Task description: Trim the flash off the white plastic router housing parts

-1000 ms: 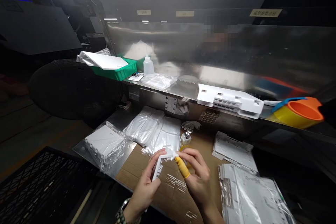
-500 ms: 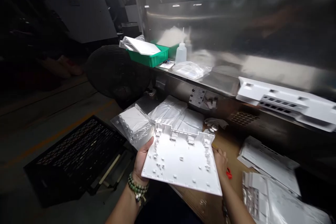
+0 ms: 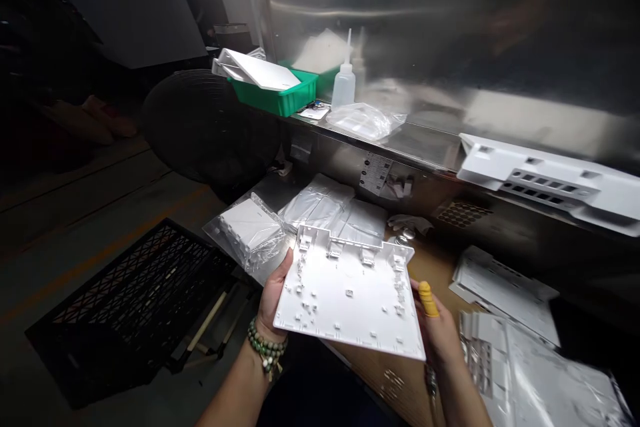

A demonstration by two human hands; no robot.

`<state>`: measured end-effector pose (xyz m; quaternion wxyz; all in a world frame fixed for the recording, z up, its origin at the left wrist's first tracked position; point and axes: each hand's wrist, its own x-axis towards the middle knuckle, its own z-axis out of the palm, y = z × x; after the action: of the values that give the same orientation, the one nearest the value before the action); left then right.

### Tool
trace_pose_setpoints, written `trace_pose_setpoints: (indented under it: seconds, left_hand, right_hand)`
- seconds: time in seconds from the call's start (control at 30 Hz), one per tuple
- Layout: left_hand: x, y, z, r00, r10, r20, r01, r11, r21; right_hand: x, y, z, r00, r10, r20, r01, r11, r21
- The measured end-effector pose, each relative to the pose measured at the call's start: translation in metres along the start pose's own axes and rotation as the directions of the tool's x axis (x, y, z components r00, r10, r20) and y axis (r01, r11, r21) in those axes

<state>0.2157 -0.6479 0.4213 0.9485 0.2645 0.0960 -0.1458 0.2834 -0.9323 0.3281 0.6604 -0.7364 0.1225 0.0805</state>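
A white plastic panel (image 3: pixel 350 297) with clips and posts on its inner face is tilted up in front of me. My left hand (image 3: pixel 274 297) grips its left edge, thumb on the side, with a beaded bracelet at the wrist. At the panel's right edge is my right hand (image 3: pixel 437 323), a yellow cover on one finger; its other fingers are partly behind the panel, and whether they grip it is hard to tell. Small loose bits (image 3: pixel 393 383) lie on the brown bench surface below the panel.
Bagged white parts (image 3: pixel 250 223) lie behind the panel, and more (image 3: pixel 545 367) at right. The shelf (image 3: pixel 415 150) holds a green bin (image 3: pixel 280 99), a bottle (image 3: pixel 344 87) and a white housing (image 3: pixel 555 180). A black crate (image 3: pixel 135 300) stands at left.
My right hand has turned, and its yellow-covered finger now shows beside the panel's edge. The red item near that hand is no longer seen. The view has shifted slightly.
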Motion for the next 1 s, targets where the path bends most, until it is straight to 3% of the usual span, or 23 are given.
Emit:
trace_pose_setpoints:
  seconds: [0.07, 0.13, 0.23, 0.3, 0.43, 0.5, 0.6, 0.7, 0.8, 1.0]
  left_hand:
    - [0.008, -0.004, -0.006, 0.995, 0.029, -0.094, -0.007, 0.974, 0.225]
    - [0.02, -0.011, -0.02, 0.978, 0.081, -0.19, 0.023, 0.869, 0.494]
    - [0.05, -0.023, -0.057, 0.972, 0.113, -0.204, 0.069, 0.698, 0.713]
    - [0.079, -0.029, -0.087, 0.974, 0.137, -0.183, 0.072, 0.574, 0.816]
    - [0.143, -0.039, -0.134, 0.987, 0.146, -0.066, 0.033, 0.222, 0.974]
    - [0.169, -0.047, -0.144, 0.997, 0.079, 0.018, -0.025, 0.079, 0.997]
    - [0.195, -0.062, -0.15, 0.997, -0.03, 0.073, -0.075, -0.065, 0.995]
    - [0.211, -0.067, -0.153, 0.994, -0.095, 0.045, -0.06, -0.163, 0.985]
    - [0.227, -0.058, -0.159, 0.988, -0.152, 0.007, -0.041, -0.221, 0.974]
    - [0.269, -0.028, -0.169, 0.961, -0.266, -0.083, 0.031, -0.195, 0.98]
  right_hand:
    - [-0.019, -0.011, 0.005, 0.974, 0.176, 0.142, -0.205, 0.952, 0.228]
    - [-0.033, -0.015, 0.005, 0.911, 0.321, 0.259, -0.401, 0.837, 0.373]
    - [-0.045, -0.002, -0.012, 0.871, 0.436, 0.225, -0.49, 0.746, 0.451]
    - [-0.05, 0.016, -0.032, 0.869, 0.481, 0.118, -0.471, 0.729, 0.496]
    - [-0.066, 0.05, -0.072, 0.817, 0.55, -0.173, -0.37, 0.73, 0.574]
    - [-0.077, 0.058, -0.083, 0.807, 0.511, -0.297, -0.274, 0.769, 0.578]
    - [-0.092, 0.058, -0.088, 0.815, 0.397, -0.422, -0.127, 0.833, 0.539]
    - [-0.104, 0.051, -0.086, 0.786, 0.374, -0.492, -0.053, 0.834, 0.55]
    - [-0.114, 0.043, -0.084, 0.777, 0.384, -0.499, -0.03, 0.814, 0.581]
    - [-0.119, 0.037, -0.069, 0.73, 0.432, -0.529, 0.031, 0.753, 0.657]
